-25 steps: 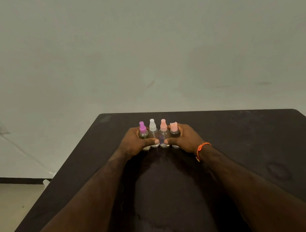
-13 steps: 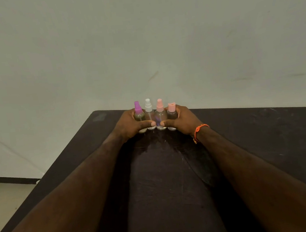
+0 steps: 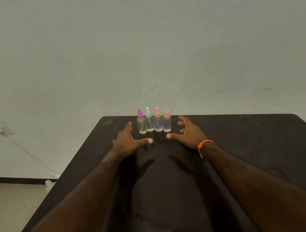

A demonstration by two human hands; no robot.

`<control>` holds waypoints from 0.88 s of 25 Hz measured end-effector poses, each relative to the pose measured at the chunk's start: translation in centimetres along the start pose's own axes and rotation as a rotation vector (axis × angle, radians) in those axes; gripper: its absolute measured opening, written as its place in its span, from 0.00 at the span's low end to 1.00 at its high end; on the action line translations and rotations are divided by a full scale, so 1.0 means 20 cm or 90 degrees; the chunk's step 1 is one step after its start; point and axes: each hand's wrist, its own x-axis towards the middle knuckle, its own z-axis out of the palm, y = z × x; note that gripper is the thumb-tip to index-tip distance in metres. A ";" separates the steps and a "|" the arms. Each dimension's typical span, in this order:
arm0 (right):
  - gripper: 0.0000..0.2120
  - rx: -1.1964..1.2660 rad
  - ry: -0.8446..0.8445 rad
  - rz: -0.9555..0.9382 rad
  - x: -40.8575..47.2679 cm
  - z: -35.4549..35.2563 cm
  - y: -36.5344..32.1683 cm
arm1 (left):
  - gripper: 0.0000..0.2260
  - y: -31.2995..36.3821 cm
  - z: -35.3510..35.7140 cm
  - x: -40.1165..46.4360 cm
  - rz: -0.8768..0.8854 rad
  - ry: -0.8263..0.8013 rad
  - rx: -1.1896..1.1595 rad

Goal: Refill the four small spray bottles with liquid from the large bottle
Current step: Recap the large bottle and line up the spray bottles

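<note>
Both grips now off: left hand (image 3: 125, 141) and right hand (image 3: 189, 133) spread open, four small spray bottles (image 3: 153, 122) released upright near worktop (image 3: 245, 144) far edge, apparently placed.

Four small spray bottles (image 3: 154, 122) stand upright in a tight row near the dark table's (image 3: 245, 144) far edge, seemingly touching; left hand (image 3: 127, 142) and right hand (image 3: 189, 133) flank them, fingers spread, holding nothing.

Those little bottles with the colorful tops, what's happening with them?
A person has lined up four small spray bottles near the far edge of a dark table. The left hand and right hand are open on either side of the row, not touching it. The bottles stand upright with their tops on. No large bottle is in view.
</note>
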 end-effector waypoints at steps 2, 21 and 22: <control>0.46 -0.072 0.016 -0.015 -0.19 -0.02 -0.03 | 0.57 0.09 0.00 -0.22 0.052 0.003 0.088; 0.28 -0.462 0.098 -0.156 -1.72 -0.33 -0.03 | 0.51 0.58 0.30 -1.52 0.307 -0.113 0.376; 0.26 -0.466 0.108 -0.163 -1.75 -0.36 -0.01 | 0.51 0.61 0.32 -1.52 0.318 -0.113 0.366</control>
